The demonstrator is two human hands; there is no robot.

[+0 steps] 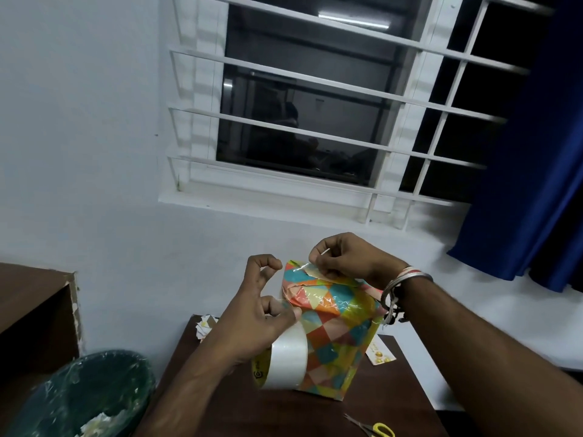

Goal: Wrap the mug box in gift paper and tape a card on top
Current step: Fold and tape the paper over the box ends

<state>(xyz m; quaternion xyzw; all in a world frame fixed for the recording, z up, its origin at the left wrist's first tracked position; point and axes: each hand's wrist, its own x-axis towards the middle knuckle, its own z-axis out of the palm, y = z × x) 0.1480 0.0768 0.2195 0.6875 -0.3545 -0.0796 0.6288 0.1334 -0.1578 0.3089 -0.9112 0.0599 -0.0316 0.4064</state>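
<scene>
Sitting at the far left is a green bin (94, 383) with a plastic bag in it and bits of paper inside. Next to it is the brown bench (252, 411), with a crumpled paper scrap (206, 326) at its back corner. The left hand (252, 323) holds the tape roll (285, 361) in front of the left side of the mug box (334, 342). Its thumb and 1 finger are pinched together on the clear tape (315, 298) that comes off the roll. The other fingers are curled and touch nothing. The mug box stands on the bench, tilted a little, all covered in bright paper. The right hand (350, 257) is at the top of the box, and its fingers pinch the other end of the clear tape. A card (380, 353) lies on the bench just right of the box. Scissors (375, 429) with yellow handles lie at the near right.
</scene>
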